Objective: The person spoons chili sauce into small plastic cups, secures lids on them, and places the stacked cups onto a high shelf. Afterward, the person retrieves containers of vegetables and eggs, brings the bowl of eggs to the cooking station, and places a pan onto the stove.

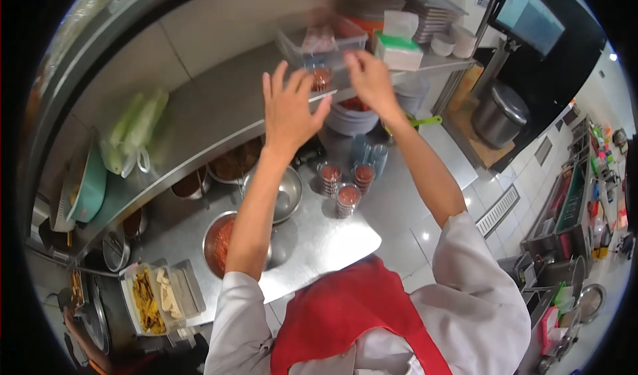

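Cups [347,202] with red contents number four in clear sight; three stand grouped on the metal counter [325,239], and a fourth, the shelf cup [320,79], is at the front edge of the shelf [199,106], between the two hands; behind the counter group is a cluster of bluish see-through cups [371,154], too merged to count.

Both arms reach forward and up; the left hand [290,114] is raised with its fingers spread and its thumb held out, just beside the shelf cup, though I cannot tell whether they touch; the right hand [369,86] is on the cup's other side, its fingers bent in toward the thumb and blurred, so I cannot tell whether they pinch anything.

Just behind the shelf cup is one clear container [355,43]; to its right are one green-topped box [399,55] and two white bowls [443,45]; one white tub [351,121] with red contents stands below the shelf edge.

Nearer the body are two metal bowls [287,195], one with a red mixture [222,242], both partly hidden by the left forearm; farther left lie yellow food [147,302] and pale pieces [168,294]; another person's arm [86,338] shows at lower left.
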A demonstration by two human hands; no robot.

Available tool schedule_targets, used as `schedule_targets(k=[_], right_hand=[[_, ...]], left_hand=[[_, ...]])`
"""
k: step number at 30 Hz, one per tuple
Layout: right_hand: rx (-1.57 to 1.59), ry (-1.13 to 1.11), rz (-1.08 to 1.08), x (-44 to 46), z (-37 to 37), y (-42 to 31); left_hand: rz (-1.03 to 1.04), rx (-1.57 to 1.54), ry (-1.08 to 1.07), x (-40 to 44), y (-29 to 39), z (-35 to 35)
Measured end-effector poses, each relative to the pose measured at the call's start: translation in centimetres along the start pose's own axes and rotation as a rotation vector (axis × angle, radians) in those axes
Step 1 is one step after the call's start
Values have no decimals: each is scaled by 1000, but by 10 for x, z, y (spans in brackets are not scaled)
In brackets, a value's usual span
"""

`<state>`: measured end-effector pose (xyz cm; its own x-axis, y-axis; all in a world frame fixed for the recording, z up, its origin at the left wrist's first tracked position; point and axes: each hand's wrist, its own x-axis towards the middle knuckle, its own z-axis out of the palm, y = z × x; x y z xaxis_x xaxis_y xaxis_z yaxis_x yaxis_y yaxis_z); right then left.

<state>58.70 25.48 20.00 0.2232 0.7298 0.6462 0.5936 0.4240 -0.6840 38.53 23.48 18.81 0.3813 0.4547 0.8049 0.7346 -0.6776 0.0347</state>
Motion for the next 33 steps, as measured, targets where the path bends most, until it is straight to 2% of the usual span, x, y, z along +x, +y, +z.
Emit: schedule_targets(k=[1, 3, 4, 5, 7, 9, 11, 14, 17, 19, 21, 23, 25, 31, 33], right_hand=[[30, 11, -18, -13, -16, 6], [136, -38, 65, -50, -44, 33], [65, -148, 139, -70, -60, 52], [-6, -256, 212, -94, -74, 75], [75, -327, 313, -162, -77, 133], [121, -369, 467, -225, -67, 156], [183, -277, 441, -271, -42, 165], [95, -168, 162, -301, -4, 196], [-26, -163, -96, -293, 10, 210], [44, -159, -72, -299, 18, 221], [103, -127, -75, -296, 27, 230], [150, -85, -87, -298, 30, 234], [88, -95, -102, -302, 31, 239], [162, -132, -48, -308, 34, 251], [151, -151, -14, -309, 33, 250]], left_hand=[[-10, 34, 26, 1, 6, -2], [-14, -138, 172, -10, 18, -7], [-9, -220, 247, -21, 25, -9], [14, -265, 286, -48, 27, -3], [-103, -611, 312, -127, 51, 27], [-186, -590, 167, -211, 84, 50], [-396, -652, -18, -280, 113, 90], [-628, -611, -329, -303, 119, 117], [-505, -482, -272, -305, 107, 132], [-428, -446, -226, -299, 106, 130], [-489, -570, -80, -288, 109, 133], [-425, -548, -65, -281, 111, 129], [-226, -377, -160, -269, 102, 130], [-212, -436, -70, -277, 104, 147], [-324, -372, -225, -277, 108, 139]])
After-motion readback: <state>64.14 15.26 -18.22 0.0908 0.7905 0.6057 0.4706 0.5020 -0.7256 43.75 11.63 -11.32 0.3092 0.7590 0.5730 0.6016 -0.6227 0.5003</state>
